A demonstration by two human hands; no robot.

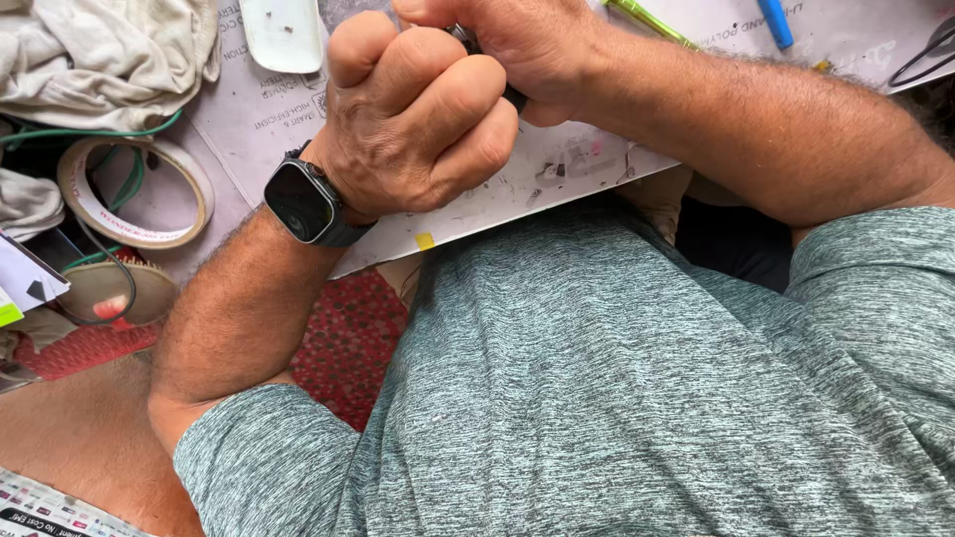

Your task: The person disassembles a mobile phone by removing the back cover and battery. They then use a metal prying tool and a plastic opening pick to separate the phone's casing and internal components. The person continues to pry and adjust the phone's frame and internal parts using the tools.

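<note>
Nearest the camera is the person's grey-green shirt, which fills the lower part of the view. The two bare arms come up from it and meet over a white printed board that lies above the lap.

The left hand is curled into a tight fist, with a dark smartwatch on its wrist. The right hand is closed too, pressed right against the left one. Between them a small dark tool peeks out, gripped by both hands. Most of it is hidden, so what kind of tool it is cannot be told. It sits over the near edge of the board.

Left of the board lies a roll of tape with a green wire running by it. A red patterned mat shows below.

Farther off, a crumpled cloth lies at the far left corner. A white oval piece, a green pen and a blue pen rest at the board's far edge.
</note>
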